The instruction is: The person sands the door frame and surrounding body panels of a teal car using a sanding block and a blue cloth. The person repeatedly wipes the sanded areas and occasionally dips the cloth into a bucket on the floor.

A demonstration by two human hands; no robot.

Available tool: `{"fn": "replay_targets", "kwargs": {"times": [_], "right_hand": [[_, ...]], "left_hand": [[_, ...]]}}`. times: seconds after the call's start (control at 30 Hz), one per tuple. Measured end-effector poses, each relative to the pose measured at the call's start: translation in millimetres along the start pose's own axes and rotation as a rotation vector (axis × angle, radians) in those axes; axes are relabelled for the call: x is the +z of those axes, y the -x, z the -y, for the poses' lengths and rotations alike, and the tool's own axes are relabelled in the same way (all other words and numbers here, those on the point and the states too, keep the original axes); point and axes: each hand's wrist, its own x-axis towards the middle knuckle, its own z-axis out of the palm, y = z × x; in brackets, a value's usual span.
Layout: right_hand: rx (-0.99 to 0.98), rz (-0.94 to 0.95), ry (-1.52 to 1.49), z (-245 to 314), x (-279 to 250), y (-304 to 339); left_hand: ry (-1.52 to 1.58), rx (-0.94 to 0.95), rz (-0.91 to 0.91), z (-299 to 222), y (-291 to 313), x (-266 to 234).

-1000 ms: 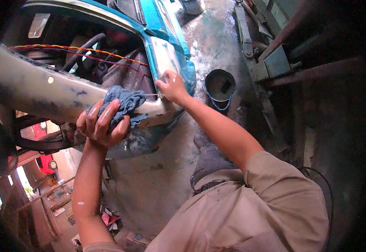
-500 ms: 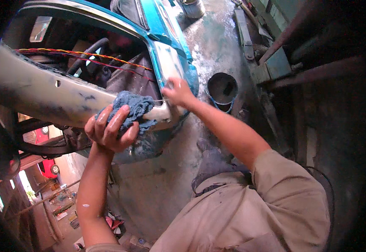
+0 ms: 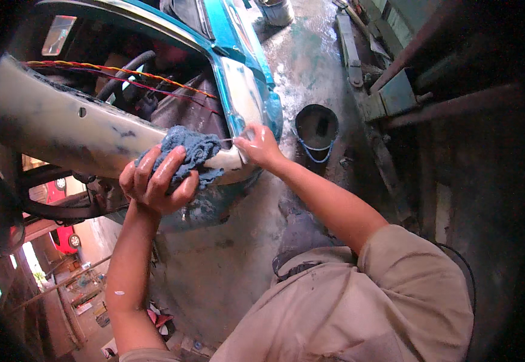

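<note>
Left hand (image 3: 155,186) gripping my blue cloth (image 3: 190,146) over the pale car panel (image 3: 45,111); right hand (image 3: 259,147) curled at its right end, holding what, I can't tell. Looks like surface rubbing; the next stroke wants light, even pressure.

Open window gap (image 3: 172,57) beyond blue cloth (image 3: 191,148), twisted wires (image 3: 148,74) across it.

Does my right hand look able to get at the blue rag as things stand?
Probably yes: the right hand is at the car panel, close by the blue rag, whose right end lies uncovered. The left hand grips the other side, so taking it likely needs that hand to loosen.
</note>
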Motion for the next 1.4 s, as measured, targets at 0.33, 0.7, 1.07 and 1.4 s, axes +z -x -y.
{"fn": "replay_targets", "kwargs": {"times": [0.33,0.7,1.07,1.4], "right_hand": [[0.06,-0.088,-0.102,-24,18,-11],[0.079,-0.024,-0.079,9,-1,-17],[0.096,-0.044,0.009,22,-3,-37],[-0.015,-0.164,0.087,14,3,-36]], "left_hand": [[0.042,-0.002,-0.086,0,-7,8],[0.024,-0.019,-0.106,0,-8,8],[0.021,-0.043,-0.095,-1,-10,7],[0.024,-0.024,-0.06,-1,-12,4]]}}
